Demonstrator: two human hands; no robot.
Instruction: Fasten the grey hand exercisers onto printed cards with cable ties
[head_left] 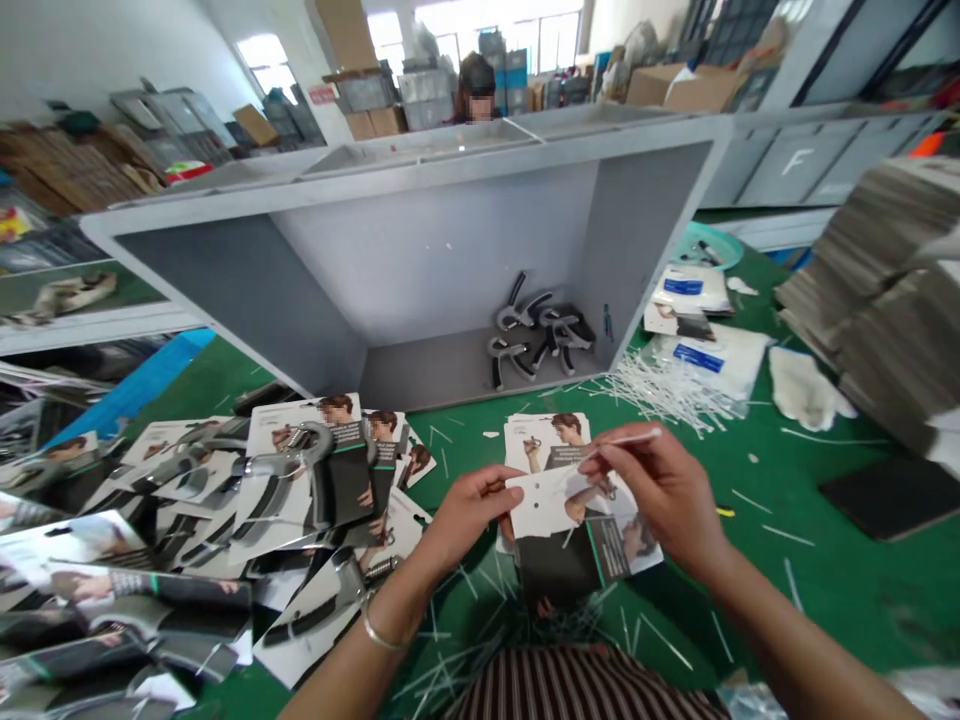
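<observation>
My left hand (pixel 480 508) pinches the left edge of a printed backing card (pixel 566 515), which shows small punched holes. Above the card's upper right, my right hand (pixel 664 490) is closed on a thin white cable tie (pixel 634 437); how far the tie passes through the card cannot be made out. Beneath and behind lies a stack of similar cards (pixel 517 437). To the left, many hand grip exercisers (pixel 285 460) with grey and black handles lie on cards in an overlapping heap.
A large grey bin (pixel 450 260) rests on its side, opening towards me, with several loose hand grips (pixel 547 335) inside. Right of it are a pile of white cable ties (pixel 675 390), plastic packs (pixel 712 355), a white glove (pixel 806 390) and stacked grey cards (pixel 885 290). A person (pixel 478 90) is behind the bin.
</observation>
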